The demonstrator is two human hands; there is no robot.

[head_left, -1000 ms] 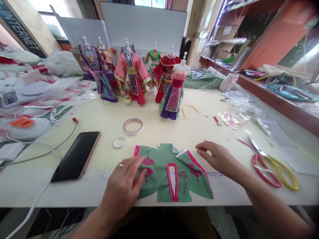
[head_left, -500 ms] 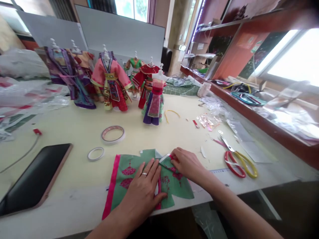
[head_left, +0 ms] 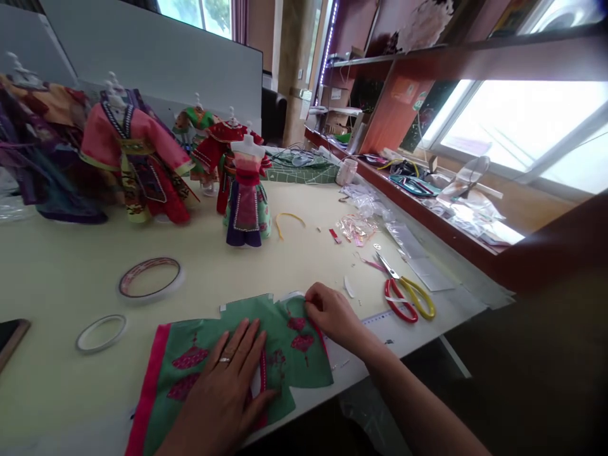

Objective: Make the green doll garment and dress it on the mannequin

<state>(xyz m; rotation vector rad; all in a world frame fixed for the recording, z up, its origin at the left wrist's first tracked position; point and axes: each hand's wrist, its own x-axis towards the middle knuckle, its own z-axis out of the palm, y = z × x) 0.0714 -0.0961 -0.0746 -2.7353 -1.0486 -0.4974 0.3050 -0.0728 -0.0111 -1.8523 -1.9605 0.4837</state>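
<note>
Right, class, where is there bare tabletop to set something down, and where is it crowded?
One bare patch lies between the large tape ring, the nearest doll figure and the green cloth; another between the yellow strip and the right hand. Other dressed figures crowd the back left; scissors and plastic scraps crowd the right.

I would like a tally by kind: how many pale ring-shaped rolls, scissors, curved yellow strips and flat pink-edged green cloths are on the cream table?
Pale ring-shaped rolls: 2
Red-and-yellow-handled metal scissors: 1
Curved thin yellow strip: 1
Flat pink-edged green cloth: 1
Total: 5
</note>
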